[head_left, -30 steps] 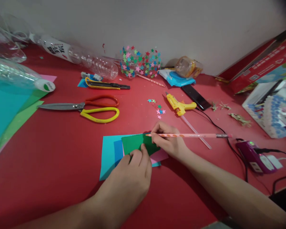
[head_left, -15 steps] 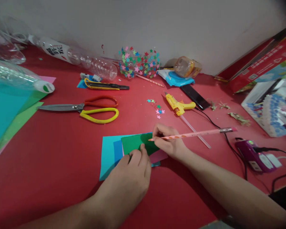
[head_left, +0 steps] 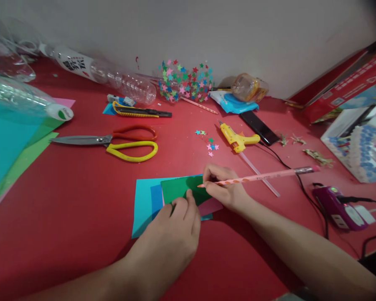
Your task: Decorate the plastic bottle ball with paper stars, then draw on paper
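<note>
My left hand (head_left: 178, 234) lies palm down on a small green paper (head_left: 180, 186), its fingertips pressing on the sheet. My right hand (head_left: 224, 188) is closed round a pink pencil (head_left: 260, 177) that slants up to the right. The orange pencil tip points left, over the right part of the green paper. Beneath the green piece are a pink paper (head_left: 210, 206), a blue strip (head_left: 156, 198) and a light-blue sheet (head_left: 142, 209). The left palm covers part of this stack.
Scissors (head_left: 128, 144) and a yellow cutter (head_left: 141, 110) lie ahead to the left. Star stickers (head_left: 211, 146), a yellow glue gun (head_left: 238, 138) and a phone (head_left: 259, 127) lie ahead. Plastic bottles (head_left: 122, 83) line the wall; a purple power adapter (head_left: 340, 208) sits right.
The whole view has shifted slightly, so most things appear a little further right. Both hands, the pencil and the papers keep nearly the same places relative to each other.
</note>
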